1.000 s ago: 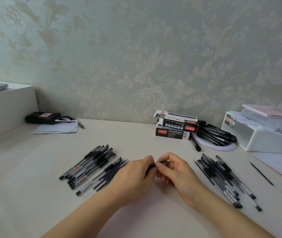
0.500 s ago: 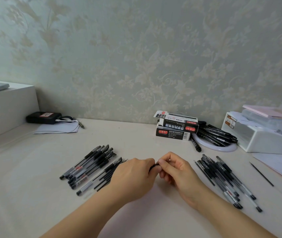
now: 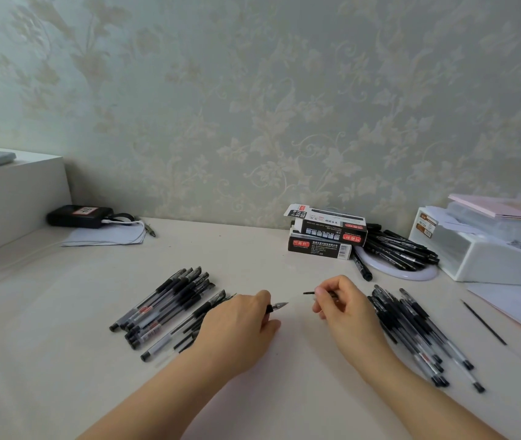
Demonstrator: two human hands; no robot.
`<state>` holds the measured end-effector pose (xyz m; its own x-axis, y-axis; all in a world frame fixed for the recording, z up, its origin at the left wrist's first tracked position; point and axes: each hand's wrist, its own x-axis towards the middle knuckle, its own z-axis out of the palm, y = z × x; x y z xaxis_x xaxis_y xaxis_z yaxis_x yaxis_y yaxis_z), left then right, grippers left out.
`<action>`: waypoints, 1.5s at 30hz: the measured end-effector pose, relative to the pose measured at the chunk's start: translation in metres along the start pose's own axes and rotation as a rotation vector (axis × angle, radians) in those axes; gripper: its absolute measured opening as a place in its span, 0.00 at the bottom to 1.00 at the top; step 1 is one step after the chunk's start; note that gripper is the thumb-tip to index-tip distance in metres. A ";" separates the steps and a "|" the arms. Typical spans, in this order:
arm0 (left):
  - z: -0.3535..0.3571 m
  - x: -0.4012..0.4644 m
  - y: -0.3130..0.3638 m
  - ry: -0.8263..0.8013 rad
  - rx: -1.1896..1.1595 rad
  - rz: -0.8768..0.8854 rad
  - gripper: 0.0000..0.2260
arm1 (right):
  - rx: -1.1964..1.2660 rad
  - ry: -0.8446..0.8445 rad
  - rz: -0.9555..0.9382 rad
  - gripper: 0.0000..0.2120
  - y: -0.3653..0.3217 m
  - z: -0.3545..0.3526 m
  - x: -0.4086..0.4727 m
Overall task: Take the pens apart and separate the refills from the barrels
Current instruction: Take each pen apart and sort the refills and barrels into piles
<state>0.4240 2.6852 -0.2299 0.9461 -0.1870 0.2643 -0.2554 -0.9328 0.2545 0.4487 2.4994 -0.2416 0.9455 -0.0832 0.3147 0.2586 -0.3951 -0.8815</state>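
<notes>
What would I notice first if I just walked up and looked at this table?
Two bare hands in the middle: the left hand holds a black pen piece with a pointed tip, and the right hand pinches a thin black stick. Heaps of black-and-clear plastic pens lie on either side, and two black-and-red cardboard pen boxes are stacked near the wall.

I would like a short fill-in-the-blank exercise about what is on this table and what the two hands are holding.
1. The left hand holds a pen part whose pointed tip faces the ____ hand.
2. The pen boxes are stacked ____ high.
3. A single thin black refill lies on the table to the ____ of the right hand.
4. The wall behind the table has a ____ pattern.

Missing words: right; two; right; floral
</notes>
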 end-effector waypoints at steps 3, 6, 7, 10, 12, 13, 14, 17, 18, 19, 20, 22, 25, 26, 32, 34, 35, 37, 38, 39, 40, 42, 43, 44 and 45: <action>-0.002 0.000 -0.001 0.003 0.000 0.000 0.10 | -0.065 0.048 -0.047 0.05 0.003 -0.006 0.003; -0.002 0.000 -0.001 0.001 0.000 -0.004 0.10 | -0.103 0.012 -0.101 0.06 0.003 -0.004 0.001; -0.003 0.001 -0.001 -0.001 0.001 -0.004 0.10 | -0.137 -0.020 -0.127 0.07 0.002 -0.002 -0.001; -0.004 0.001 0.000 0.012 -0.018 -0.001 0.10 | -0.303 -0.130 -0.194 0.06 0.001 0.001 -0.005; -0.004 0.001 0.000 0.027 -0.036 0.016 0.10 | -0.365 -0.173 -0.234 0.06 0.001 0.001 -0.006; -0.005 0.001 0.001 0.031 -0.043 0.032 0.10 | -0.362 -0.182 -0.244 0.06 0.001 0.001 -0.006; -0.005 0.000 0.001 0.033 -0.052 0.050 0.10 | -0.354 -0.182 -0.250 0.06 0.000 0.002 -0.006; -0.005 -0.001 0.003 0.037 -0.098 0.099 0.09 | -0.288 -0.134 -0.261 0.01 -0.003 0.002 -0.005; -0.005 -0.002 0.004 0.038 -0.105 0.113 0.09 | -0.250 -0.116 -0.265 0.01 -0.004 0.001 -0.005; -0.006 -0.002 0.005 0.038 -0.108 0.128 0.09 | -0.217 -0.112 -0.267 0.03 -0.006 0.001 -0.005; -0.007 -0.003 0.007 0.037 -0.110 0.145 0.08 | -0.194 -0.127 -0.263 0.04 -0.007 0.001 -0.006; -0.009 -0.003 0.009 0.032 -0.120 0.180 0.08 | -0.172 -0.188 -0.252 0.06 -0.009 0.000 -0.007; -0.011 -0.003 0.012 0.032 -0.153 0.216 0.07 | -0.131 -0.230 -0.225 0.07 -0.009 -0.001 -0.007; -0.012 -0.003 0.013 0.040 -0.162 0.219 0.07 | -0.108 -0.227 -0.208 0.07 -0.009 -0.001 -0.006; -0.011 0.000 0.011 0.070 -0.192 0.175 0.06 | -0.080 -0.223 -0.158 0.11 -0.006 0.001 -0.004; -0.010 0.002 0.010 0.073 -0.215 0.163 0.07 | -0.070 -0.224 -0.147 0.10 -0.006 -0.001 -0.003; -0.009 0.002 0.010 0.074 -0.219 0.161 0.07 | -0.062 -0.223 -0.140 0.10 -0.005 -0.002 -0.002; -0.007 0.003 0.009 0.070 -0.227 0.161 0.07 | -0.043 -0.223 -0.129 0.09 -0.004 -0.002 -0.001; -0.006 0.004 0.008 0.065 -0.235 0.163 0.07 | -0.039 -0.225 -0.129 0.08 -0.004 -0.002 -0.001; -0.005 0.004 0.007 0.056 -0.244 0.166 0.07 | -0.038 -0.229 -0.129 0.07 -0.004 -0.002 -0.001; -0.004 0.005 0.006 0.043 -0.256 0.167 0.08 | -0.035 -0.236 -0.132 0.06 -0.003 -0.002 -0.001; -0.002 0.007 0.004 0.016 -0.282 0.160 0.07 | -0.035 -0.252 -0.134 0.04 -0.003 -0.003 -0.001; -0.001 0.007 0.003 0.010 -0.289 0.157 0.07 | -0.030 -0.259 -0.134 0.03 -0.003 -0.003 -0.001; -0.001 0.007 0.003 0.011 -0.293 0.156 0.08 | -0.019 -0.264 -0.138 0.03 -0.002 -0.003 0.000; 0.000 0.007 0.002 0.016 -0.296 0.157 0.08 | -0.002 -0.271 -0.137 0.04 -0.004 -0.003 -0.001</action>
<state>0.4301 2.6816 -0.2270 0.8881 -0.3143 0.3353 -0.4466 -0.7625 0.4681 0.4465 2.4983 -0.2375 0.9201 0.2179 0.3254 0.3876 -0.3880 -0.8362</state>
